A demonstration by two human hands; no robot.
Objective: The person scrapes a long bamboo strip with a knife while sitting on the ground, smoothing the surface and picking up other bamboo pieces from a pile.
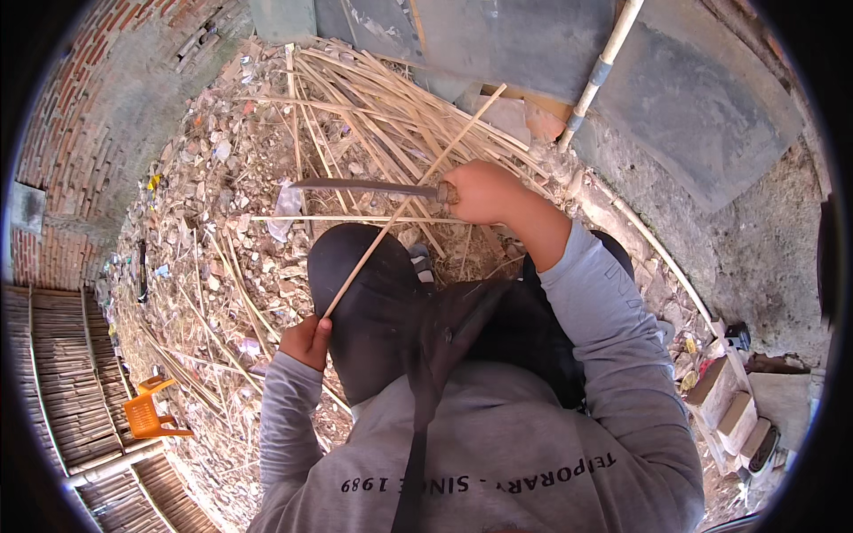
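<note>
In my right hand is the handle of a machete-like knife, the fingers wrapped round it. Its long dark blade points left, above my knees. My left hand is closed on the near end of a thin bamboo strip, beside my left knee. From there the strip slants up and to the right, crossing near the blade just left of the knife handle; whether blade and strip touch, I cannot tell. Another thin strip lies crosswise behind my left knee.
A heap of long split bamboo strips lies ahead on littered ground. An orange plastic chair stands at the left, near a bamboo slat wall. A pale pole leans by the grey wall at the right.
</note>
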